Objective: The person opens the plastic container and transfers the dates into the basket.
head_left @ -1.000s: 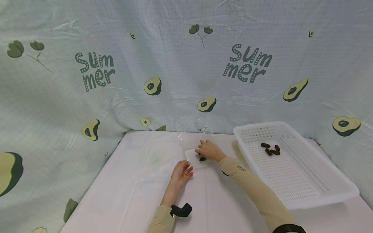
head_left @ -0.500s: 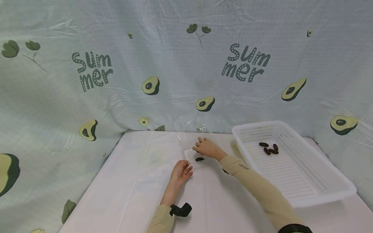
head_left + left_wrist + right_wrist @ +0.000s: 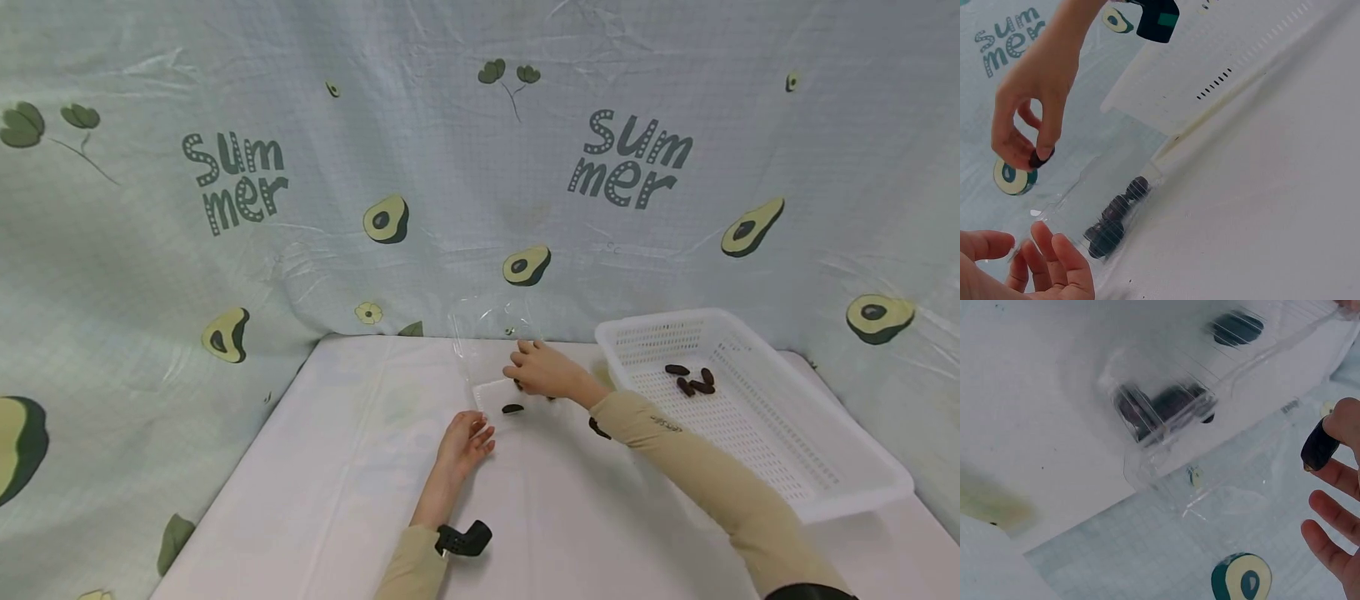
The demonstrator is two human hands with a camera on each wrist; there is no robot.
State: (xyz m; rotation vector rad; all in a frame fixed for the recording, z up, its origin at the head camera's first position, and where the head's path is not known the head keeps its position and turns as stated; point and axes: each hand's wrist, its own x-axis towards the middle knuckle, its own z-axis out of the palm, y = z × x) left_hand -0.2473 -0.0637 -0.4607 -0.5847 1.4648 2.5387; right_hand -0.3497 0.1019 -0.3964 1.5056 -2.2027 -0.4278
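While the right hand [image 3: 549, 371] pinches one dark oblong piece [image 3: 1319, 447] between thumb and fingertip, its other fingers spread loosely apart from it, the left hand [image 3: 463, 443] pinches the near left corner of a clear plastic container [image 3: 480, 402]. That held piece is off the bottom of the container, and in the left wrist view it shows well apart from the pieces inside. Within the container lies a short run of dark pieces [image 3: 1116, 209], some lying close against one another at one end as the right wrist view shows them, with another [image 3: 1238, 328] set apart toward the left hand's side; the plastic blurs their outlines, so an exact count cannot be told. Hinged up behind them, the clear lid [image 3: 459, 333] stands raised at the far side, catching bright glints. To the right of the container, a white perforated basket [image 3: 772, 429] sits on the tabletop [image 3: 360, 467], its slotted walls sloping outward, and on its floor four dark pieces [image 3: 686, 387] show in a loose cluster toward the far left, most of them near or touching a neighbour. Beige sleeves [image 3: 675, 458] cover both forearms, and a black device [image 3: 465, 540] is strapped at the left wrist. White cloth covers the tabletop, and behind it hangs a pale sheet [image 3: 450, 125] printed with avocados, flowers and the word "summer".
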